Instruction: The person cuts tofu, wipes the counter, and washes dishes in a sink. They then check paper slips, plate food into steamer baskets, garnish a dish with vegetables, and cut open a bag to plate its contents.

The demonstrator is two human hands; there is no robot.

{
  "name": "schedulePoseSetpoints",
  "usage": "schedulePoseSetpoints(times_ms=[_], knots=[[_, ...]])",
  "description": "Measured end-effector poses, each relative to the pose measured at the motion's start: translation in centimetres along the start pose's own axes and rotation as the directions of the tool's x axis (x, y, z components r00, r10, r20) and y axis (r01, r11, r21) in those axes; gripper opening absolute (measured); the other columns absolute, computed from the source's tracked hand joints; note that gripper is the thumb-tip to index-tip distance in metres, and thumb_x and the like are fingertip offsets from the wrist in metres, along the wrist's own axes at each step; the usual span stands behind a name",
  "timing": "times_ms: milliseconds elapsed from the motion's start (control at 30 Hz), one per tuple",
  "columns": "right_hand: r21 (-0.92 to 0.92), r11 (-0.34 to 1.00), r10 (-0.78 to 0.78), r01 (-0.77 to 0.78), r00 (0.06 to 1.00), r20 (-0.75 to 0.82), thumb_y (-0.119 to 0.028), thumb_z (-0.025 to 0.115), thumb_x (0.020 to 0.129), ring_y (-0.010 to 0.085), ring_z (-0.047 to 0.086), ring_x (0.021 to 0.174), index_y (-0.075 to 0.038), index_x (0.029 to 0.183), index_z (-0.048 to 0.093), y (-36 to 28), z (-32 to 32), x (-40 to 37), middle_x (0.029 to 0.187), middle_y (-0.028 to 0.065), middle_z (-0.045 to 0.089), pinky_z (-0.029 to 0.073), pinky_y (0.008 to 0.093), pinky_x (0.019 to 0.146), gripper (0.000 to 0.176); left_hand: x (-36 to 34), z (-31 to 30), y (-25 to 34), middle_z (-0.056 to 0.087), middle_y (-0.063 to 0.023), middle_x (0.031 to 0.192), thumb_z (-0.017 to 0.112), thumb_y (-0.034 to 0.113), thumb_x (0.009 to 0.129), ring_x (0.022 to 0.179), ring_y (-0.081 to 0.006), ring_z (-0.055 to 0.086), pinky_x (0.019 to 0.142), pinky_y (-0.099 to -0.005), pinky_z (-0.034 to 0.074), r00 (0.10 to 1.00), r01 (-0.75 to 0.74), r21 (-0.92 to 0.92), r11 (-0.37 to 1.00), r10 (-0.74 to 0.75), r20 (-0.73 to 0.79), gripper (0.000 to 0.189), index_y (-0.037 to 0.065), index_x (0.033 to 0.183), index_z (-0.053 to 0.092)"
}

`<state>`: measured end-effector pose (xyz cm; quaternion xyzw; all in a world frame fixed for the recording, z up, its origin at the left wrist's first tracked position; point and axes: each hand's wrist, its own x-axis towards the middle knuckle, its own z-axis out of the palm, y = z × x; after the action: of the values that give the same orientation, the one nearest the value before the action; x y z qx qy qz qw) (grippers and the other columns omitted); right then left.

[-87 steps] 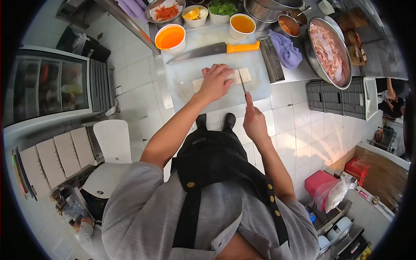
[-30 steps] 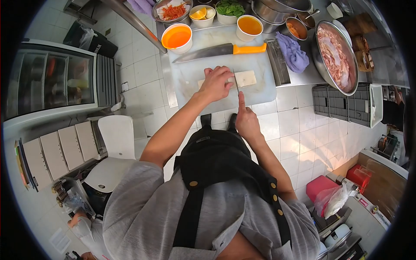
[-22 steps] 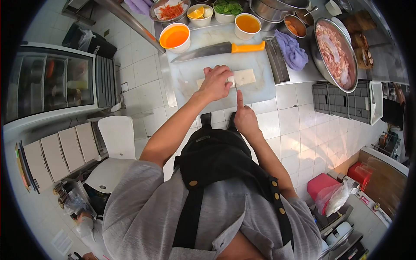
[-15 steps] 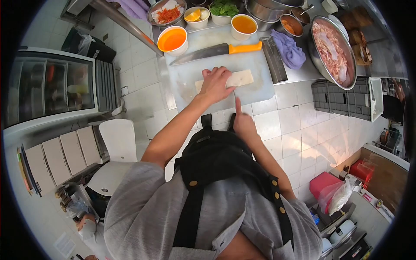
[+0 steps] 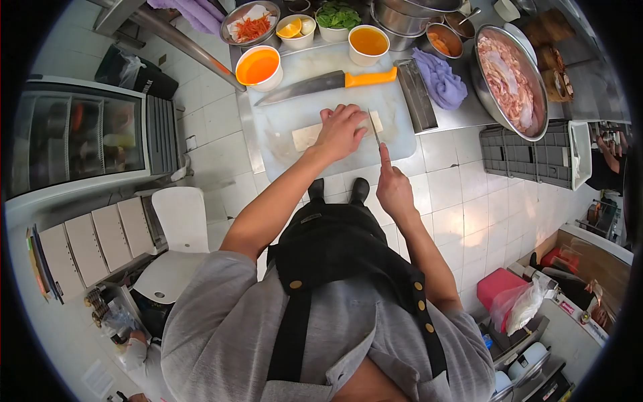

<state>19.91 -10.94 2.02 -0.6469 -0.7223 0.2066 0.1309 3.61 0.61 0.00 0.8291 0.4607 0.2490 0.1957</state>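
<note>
A pale, flat rectangular slab [image 5: 305,138] lies on the white cutting board [image 5: 281,159]. My left hand [image 5: 340,132] presses down on its middle with curled fingers, hiding that part. In my right hand [image 5: 395,191] is a small knife [image 5: 374,127], the index finger stretched along its back. The narrow blade crosses the slab near its right end, just right of my left fingertips. Farther up the board rests a large chef's knife [image 5: 311,87] with an orange handle, out of both hands.
Behind the board stand tubs of orange liquid [image 5: 258,67] and yellow-orange sauce [image 5: 369,42], and a tub of green leaves [image 5: 338,15]. A purple cloth [image 5: 439,77] lies to the right, beside a large metal bowl of raw meat [image 5: 507,77]. A white chair [image 5: 179,221] is at lower left.
My right hand has moved away from my body and to the right, bringing the knife blade from below my left hand to across the slab's right end. My left hand stays on the slab.
</note>
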Motion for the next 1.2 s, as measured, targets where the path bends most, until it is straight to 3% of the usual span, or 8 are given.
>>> schedulePoseSetpoints(times_ms=[233, 400, 500, 700, 967, 1033, 1100, 1200], knots=[[-0.019, 1.000, -0.001, 0.002, 1.000, 0.024, 0.002, 0.049, 0.072, 0.0381, 0.057, 0.052, -0.002, 0.141, 0.022, -0.1, -0.3, 0.4, 0.064, 0.0219, 0.055, 0.048, 0.0469, 0.051, 0.074, 0.2, -0.1, 0.0, 0.054, -0.0052, 0.109, 0.066, 0.017, 0.076, 0.102, -0.0221, 0.049, 0.084, -0.0424, 0.031, 1.000, 0.009, 0.003, 1.000, -0.009, 0.020, 0.032, 0.011, 0.107, 0.059], [0.025, 1.000, 0.017, -0.017, 0.999, 0.029, 0.002, 0.046, 0.079, 0.0393, 0.057, 0.057, -0.005, 0.141, 0.021, -0.2, -0.3, 0.5, 0.066, 0.0227, 0.056, 0.046, 0.0490, 0.054, 0.067, 0.2, -0.1, 0.0, 0.054, -0.0058, 0.110, 0.066, 0.017, 0.076, 0.103, -0.0225, 0.049, 0.085, -0.0424, 0.031, 0.999, 0.018, 0.002, 1.000, -0.018, 0.031, 0.032, 0.010, 0.107, 0.059], [-0.004, 1.000, -0.014, 0.014, 1.000, 0.025, 0.002, 0.048, 0.073, 0.0391, 0.058, 0.055, 0.000, 0.140, 0.021, -0.1, -0.2, 0.6, 0.064, 0.0236, 0.055, 0.048, 0.0477, 0.052, 0.072, 0.2, -0.2, 0.1, 0.054, -0.0061, 0.110, 0.066, 0.016, 0.076, 0.104, -0.0227, 0.049, 0.085, -0.0426, 0.031, 0.999, 0.020, 0.000, 1.000, -0.020, 0.033, 0.032, 0.010, 0.107, 0.059], [0.019, 1.000, 0.007, -0.009, 0.996, 0.089, 0.002, 0.048, 0.073, 0.0407, 0.058, 0.059, 0.000, 0.141, 0.017, 0.3, 0.2, 0.9, 0.067, 0.0251, 0.056, 0.049, 0.0485, 0.058, 0.074, 0.2, -0.1, 0.1, 0.055, -0.0060, 0.109, 0.066, 0.015, 0.075, 0.104, -0.0228, 0.049, 0.085, -0.0427, 0.031, 0.999, 0.008, -0.004, 1.000, -0.007, 0.033, 0.032, 0.011, 0.106, 0.060], [-0.004, 0.998, 0.064, -0.064, 0.981, 0.183, 0.000, 0.047, 0.074, 0.0429, 0.059, 0.064, -0.001, 0.141, 0.014, 1.0, 1.5, 2.2, 0.071, 0.0284, 0.058, 0.049, 0.0503, 0.063, 0.075, 0.5, -0.3, 1.1, 0.056, -0.0040, 0.108, 0.072, 0.034, 0.067, 0.101, -0.0212, 0.049, 0.083, -0.0423, 0.029, 0.999, 0.049, 0.076, 0.996, -0.050, 0.019, 0.044, 0.011, 0.103, 0.060], [-0.022, 0.997, 0.078, -0.075, 0.977, 0.198, 0.000, 0.047, 0.074, 0.0431, 0.060, 0.065, -0.001, 0.142, 0.013, 1.4, 2.4, 2.2, 0.073, 0.0293, 0.058, 0.049, 0.0505, 0.063, 0.076, 0.7, 0.1, 1.3, 0.056, -0.0039, 0.108, 0.073, 0.035, 0.066, 0.101, -0.0213, 0.049, 0.083, -0.0430, 0.029, 0.999, 0.052, 0.128, 0.990, -0.053, 0.007, 0.046, 0.011, 0.103, 0.060], [-0.004, 0.999, 0.036, -0.036, 0.993, 0.116, -0.001, 0.045, 0.074, 0.0437, 0.056, 0.059, 0.002, 0.140, 0.016, 2.1, 3.4, 1.5, 0.065, 0.0275, 0.057, 0.046, 0.0517, 0.059, 0.072, 0.5, 0.7, 1.5, 0.056, -0.0037, 0.108, 0.073, 0.037, 0.065, 0.100, -0.0213, 0.049, 0.083, -0.0437, 0.029, 0.998, 0.062, 0.178, 0.982, -0.061, -0.012, 0.048, 0.011, 0.103, 0.060], [0.051, 0.997, 0.039, -0.051, 0.978, 0.205, 0.000, 0.046, 0.075, 0.0440, 0.058, 0.060, -0.003, 0.141, 0.016, 3.2, 2.8, -2.8, 0.066, 0.0275, 0.058, 0.048, 0.0521, 0.060, 0.073, 0.5, 0.8, 1.7, 0.056, -0.0042, 0.108, 0.073, 0.036, 0.064, 0.101, -0.0220, 0.049, 0.083, -0.0454, 0.029, 0.999, 0.042, 0.218, 0.975, -0.036, -0.035, 0.049, 0.011, 0.103, 0.059]])
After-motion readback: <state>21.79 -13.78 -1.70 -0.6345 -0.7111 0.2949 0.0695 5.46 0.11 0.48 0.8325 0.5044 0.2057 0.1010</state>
